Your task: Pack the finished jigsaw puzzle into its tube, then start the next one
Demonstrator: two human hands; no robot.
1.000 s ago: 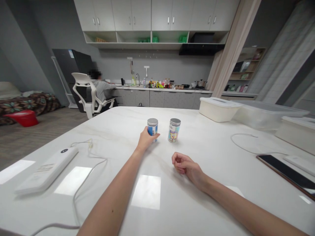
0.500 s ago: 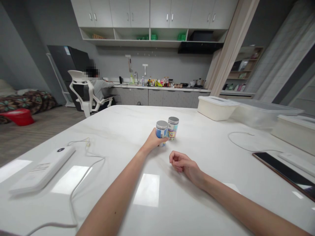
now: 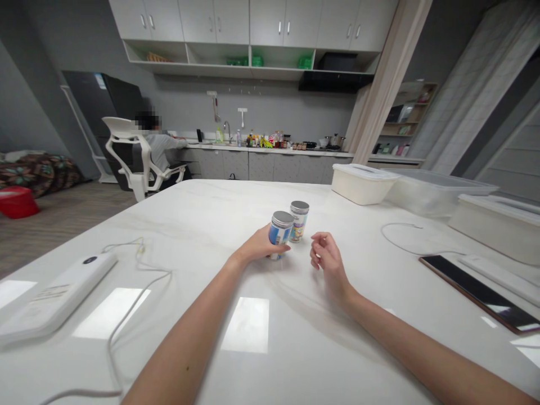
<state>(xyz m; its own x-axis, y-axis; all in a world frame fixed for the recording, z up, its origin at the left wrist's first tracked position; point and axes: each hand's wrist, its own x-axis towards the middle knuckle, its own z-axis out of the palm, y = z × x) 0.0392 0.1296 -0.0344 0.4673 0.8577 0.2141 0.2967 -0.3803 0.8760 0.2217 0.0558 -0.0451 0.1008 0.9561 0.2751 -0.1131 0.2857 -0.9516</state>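
Over the glossy white table [image 3: 198, 216], the left hand [image 3: 258, 246] clasps a blue-labelled can [image 3: 279, 229] just in front of a second can [image 3: 300, 216]; the right hand [image 3: 329, 261], fingers loosely curled and apart, is nearby. Beyond, a person [image 3: 160, 149] in a white chair [image 3: 138, 184] sits at the kitchen counter [image 3: 261, 150].

place: kitchen | wall cabinets [image 3: 266, 22] | tap [image 3: 228, 129] | black range hood [image 3: 333, 81] | bottles [image 3: 253, 140] along counter [image 3: 295, 152] | pots [image 3: 335, 142]

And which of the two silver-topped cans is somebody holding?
The blue-labelled can, the nearer one: the left hand is wrapped around it. The other can, farther back and to the right, has no hand on it.
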